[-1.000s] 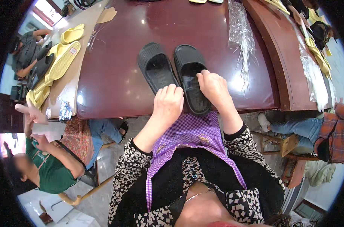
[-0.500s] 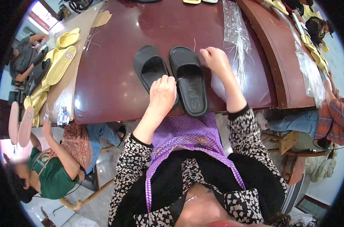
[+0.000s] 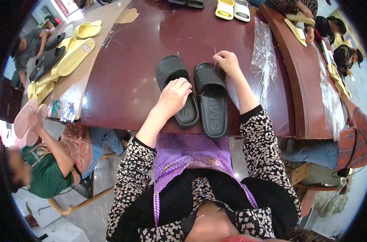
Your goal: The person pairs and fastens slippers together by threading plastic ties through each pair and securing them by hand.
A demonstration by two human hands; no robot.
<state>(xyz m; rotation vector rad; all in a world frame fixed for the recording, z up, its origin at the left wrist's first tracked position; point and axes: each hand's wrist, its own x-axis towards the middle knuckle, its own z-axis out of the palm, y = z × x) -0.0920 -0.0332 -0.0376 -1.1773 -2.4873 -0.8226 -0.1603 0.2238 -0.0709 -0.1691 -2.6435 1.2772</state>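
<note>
Two black slide sandals lie side by side on the dark red table, toes pointing away from me: the left slide point(image 3: 187, 111) and the right slide point(image 3: 214, 115). My left hand point(image 3: 176, 95) rests over the opening of the left one, fingers curled and pinched on a thin pale strand by the right slide's strap. Beyond the right slide's toe, my right hand point(image 3: 227, 63) pinches another thin pale strand, whose end pokes up above the fingertips. A short pale end also stands up at the left slide's toe. How the strands run through the slides is hidden.
A clear plastic bag of thin white ties point(image 3: 265, 76) lies to the right. Yellow and white slides point(image 3: 233, 9) sit at the far edge, with more yellow sandals point(image 3: 75, 56) on the left table. Co-workers sit on both sides; the left one point(image 3: 50, 161) handles pink slides.
My right hand has closed on the strand beyond the right slide's toe, which earlier stood free beside it. My left hand stays over the left slide. The view has shifted, showing more of the far table.
</note>
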